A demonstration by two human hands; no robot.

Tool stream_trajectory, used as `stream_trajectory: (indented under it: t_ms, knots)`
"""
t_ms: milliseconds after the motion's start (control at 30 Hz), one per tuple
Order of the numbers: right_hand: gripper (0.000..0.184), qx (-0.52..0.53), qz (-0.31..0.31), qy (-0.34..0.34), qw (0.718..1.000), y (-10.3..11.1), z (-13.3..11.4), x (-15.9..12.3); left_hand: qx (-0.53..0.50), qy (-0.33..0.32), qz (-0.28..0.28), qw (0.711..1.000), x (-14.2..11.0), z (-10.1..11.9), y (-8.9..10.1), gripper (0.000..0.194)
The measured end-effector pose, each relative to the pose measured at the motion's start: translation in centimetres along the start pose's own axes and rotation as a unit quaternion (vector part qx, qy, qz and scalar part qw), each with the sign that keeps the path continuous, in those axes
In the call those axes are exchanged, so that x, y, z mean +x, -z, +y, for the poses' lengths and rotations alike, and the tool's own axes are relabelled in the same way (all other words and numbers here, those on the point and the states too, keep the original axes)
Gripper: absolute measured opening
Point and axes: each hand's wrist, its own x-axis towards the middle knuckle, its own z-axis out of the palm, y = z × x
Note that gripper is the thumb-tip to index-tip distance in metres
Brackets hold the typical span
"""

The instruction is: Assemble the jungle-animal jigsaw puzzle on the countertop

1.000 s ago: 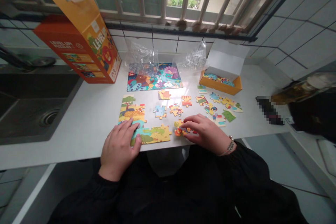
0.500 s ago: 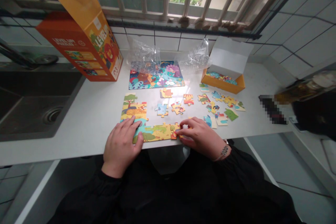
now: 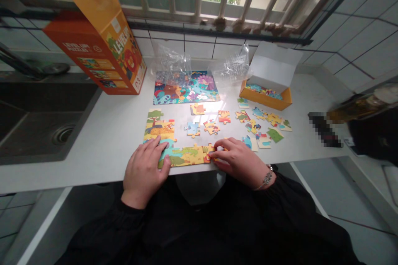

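Observation:
A partly joined jigsaw puzzle (image 3: 160,129) lies near the counter's front edge, with a tree, a leopard and a crocodile on it. My left hand (image 3: 146,168) rests flat over its lower left corner, fingers apart. At the right end of the bottom row, my right hand (image 3: 238,160) pinches a yellow and red puzzle piece (image 3: 209,154) that touches the crocodile part. The fingers cover some of that piece. Loose pieces lie beyond my hands, among them a light blue piece (image 3: 193,128), a snail piece (image 3: 197,109) and a green piece (image 3: 275,134).
At the back lies a finished-looking animal picture (image 3: 186,95) under clear plastic bags (image 3: 231,66). An open yellow box (image 3: 265,97) holds more pieces. The tall orange puzzle box (image 3: 102,58) stands beside the sink (image 3: 71,132). A dark blurred object (image 3: 325,129) lies right.
The piece under my right fingers sits slightly closer against the crocodile section. My left hand stays in place. The whole view has shifted a little.

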Motion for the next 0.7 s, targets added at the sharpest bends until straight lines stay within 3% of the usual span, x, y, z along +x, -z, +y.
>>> stream_trajectory:
  t_ms: [300,700]
  knots:
    - [0.023,0.009,0.017,0.004,1.000,-0.6,0.3,-0.4,0.003,-0.003,0.004,1.000,0.1,0.3,0.2,0.042]
    - [0.030,0.095,0.146,-0.037,0.984,-3.8,0.5,-1.6,0.013,-0.008,0.005,1.000,0.0,0.1,0.1,0.041]
